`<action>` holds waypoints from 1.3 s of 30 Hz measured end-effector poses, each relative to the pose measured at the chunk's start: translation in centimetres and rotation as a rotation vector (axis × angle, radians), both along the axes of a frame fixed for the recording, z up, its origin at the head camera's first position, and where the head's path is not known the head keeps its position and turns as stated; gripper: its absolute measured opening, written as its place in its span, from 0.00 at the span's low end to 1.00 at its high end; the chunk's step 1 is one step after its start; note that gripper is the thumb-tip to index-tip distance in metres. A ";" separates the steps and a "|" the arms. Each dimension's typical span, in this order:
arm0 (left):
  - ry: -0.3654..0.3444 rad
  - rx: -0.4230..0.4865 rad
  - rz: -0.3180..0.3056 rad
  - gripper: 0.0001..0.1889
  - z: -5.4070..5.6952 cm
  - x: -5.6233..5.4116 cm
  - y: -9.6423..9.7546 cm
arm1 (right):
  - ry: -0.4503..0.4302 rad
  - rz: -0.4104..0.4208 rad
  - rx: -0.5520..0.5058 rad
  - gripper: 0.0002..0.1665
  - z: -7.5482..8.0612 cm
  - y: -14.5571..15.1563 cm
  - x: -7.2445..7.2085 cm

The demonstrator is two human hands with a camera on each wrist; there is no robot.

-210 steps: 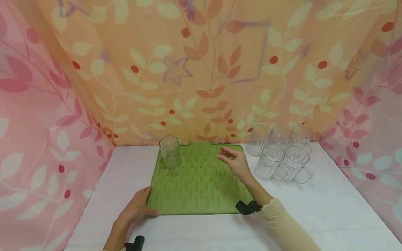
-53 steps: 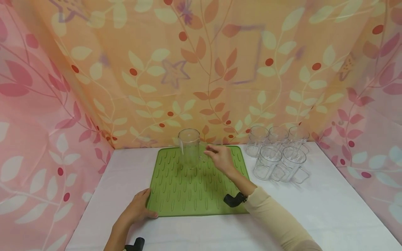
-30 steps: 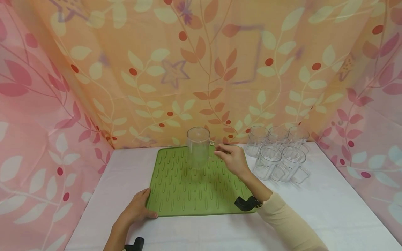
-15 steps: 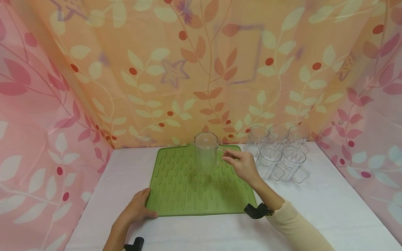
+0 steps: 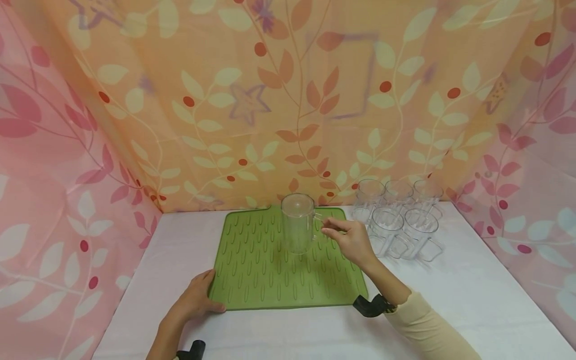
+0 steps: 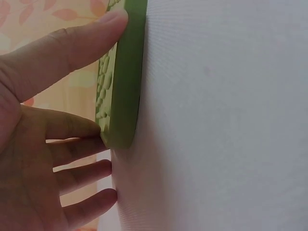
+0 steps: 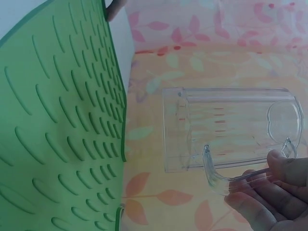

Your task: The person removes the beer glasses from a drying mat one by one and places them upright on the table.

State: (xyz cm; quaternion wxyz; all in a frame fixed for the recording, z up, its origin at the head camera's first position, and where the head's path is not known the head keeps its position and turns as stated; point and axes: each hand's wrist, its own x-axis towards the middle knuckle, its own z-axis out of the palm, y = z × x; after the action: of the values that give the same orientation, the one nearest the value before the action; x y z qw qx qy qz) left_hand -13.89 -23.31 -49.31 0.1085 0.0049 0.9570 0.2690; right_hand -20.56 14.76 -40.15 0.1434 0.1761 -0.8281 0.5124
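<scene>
A clear glass mug [image 5: 297,225] hangs over the green mat [image 5: 256,280], its body roughly vertical. My right hand [image 5: 352,240] pinches its handle between thumb and fingers on the right side. The right wrist view shows the handle in the fingers, with a gap between the mug [image 7: 231,130] and the ridged mat [image 7: 62,130]. My left hand [image 5: 195,296] rests at the mat's front left corner. In the left wrist view the thumb [image 6: 72,50] lies against the mat's edge and the extended fingers touch its side.
Several clear mugs [image 5: 387,227] stand grouped in two rows on the white tabletop [image 5: 472,290], right of the mat. An orange patterned curtain [image 5: 193,145] closes off the back, with pink curtains at both sides.
Earlier the mug stood at the mat's back left while my right hand held nothing. Now that hand holds it, lifted and shifted right. In the last half second it moved slightly; the left hand stays put.
</scene>
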 end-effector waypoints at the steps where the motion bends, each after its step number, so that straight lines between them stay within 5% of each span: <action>1: -0.002 0.000 0.001 0.60 0.0 0.0 0.0 | 0.000 0.000 -0.001 0.13 0.0 0.0 0.0; 20: -0.012 0.011 0.004 0.60 0.4 -0.1 0.0 | 0.039 -0.014 0.003 0.12 -0.1 0.0 0.0; 39: -0.012 0.021 -0.008 0.59 0.5 0.1 -0.2 | 0.200 -0.004 0.061 0.08 -0.2 0.0 -0.3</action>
State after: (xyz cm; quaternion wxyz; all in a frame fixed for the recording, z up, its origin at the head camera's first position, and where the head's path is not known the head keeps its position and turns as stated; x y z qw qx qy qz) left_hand -13.82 -23.49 -48.81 0.1153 0.0083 0.9535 0.2784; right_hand -20.85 14.77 -40.38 0.2209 0.2290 -0.8253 0.4665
